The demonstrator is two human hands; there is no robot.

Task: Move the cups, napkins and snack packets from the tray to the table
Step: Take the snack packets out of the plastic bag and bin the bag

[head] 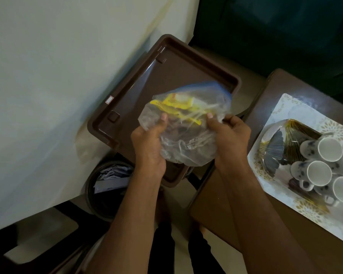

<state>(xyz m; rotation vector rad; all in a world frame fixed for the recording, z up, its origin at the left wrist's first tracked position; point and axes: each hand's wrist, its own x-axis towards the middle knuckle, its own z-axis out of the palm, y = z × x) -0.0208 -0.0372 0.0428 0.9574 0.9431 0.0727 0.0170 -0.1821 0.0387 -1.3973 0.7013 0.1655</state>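
Both hands are up front and busy: the left hand and the right hand each pinch a side of a clear plastic bag, thumbs pressed on top, fingers curled beneath. The bag is crumpled and held in the air, with yellow snack packets showing through its upper part and a blue strip along its far edge. Directly below and beyond it sits a brown tray, its floor bare where it shows, resting on a surface beside a pale wall on the left.

Over on the right, the brown bench carries a patterned white tray, and there the white cups stand clustered, mouths up, touching one another, with dark speckles on their sides. Just left of the cups lies a stack of shiny plates with a gold and grey fan pattern, leaning against them.

Near and left, under the forearms, a round dark bin stands on the floor with crumpled paper inside. Any napkins among all this cannot be made out.
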